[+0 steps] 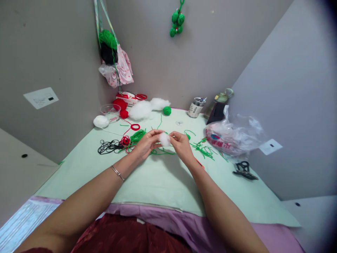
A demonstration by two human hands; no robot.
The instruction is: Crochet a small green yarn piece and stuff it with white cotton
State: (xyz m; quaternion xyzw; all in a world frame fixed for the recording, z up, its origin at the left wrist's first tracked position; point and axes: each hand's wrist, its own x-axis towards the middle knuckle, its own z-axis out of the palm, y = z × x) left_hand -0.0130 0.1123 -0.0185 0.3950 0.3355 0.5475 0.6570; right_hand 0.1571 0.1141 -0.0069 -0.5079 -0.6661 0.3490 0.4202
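Note:
Between my two hands, over the middle of the table, is a small tuft of white stuffing [164, 139]. My left hand [147, 144] pinches its left side with thumb and fingers. On the other side, the closed fingers of my right hand [181, 143] grip it too. A bit of green shows just above the tuft, too small to make out. A bundle of green yarn [137, 136] lies beside my left hand, with tangled black yarn [109, 147] further left. Cut green yarn strands [204, 149] lie right of my right hand.
At the back are larger heaps of white stuffing [140, 109], a green yarn ball [166, 110], red yarn [120, 104], a clear tub [110, 113] and a pen tin [196, 108]. A plastic bag [231, 135] and a black hair clip [244, 171] lie at the right.

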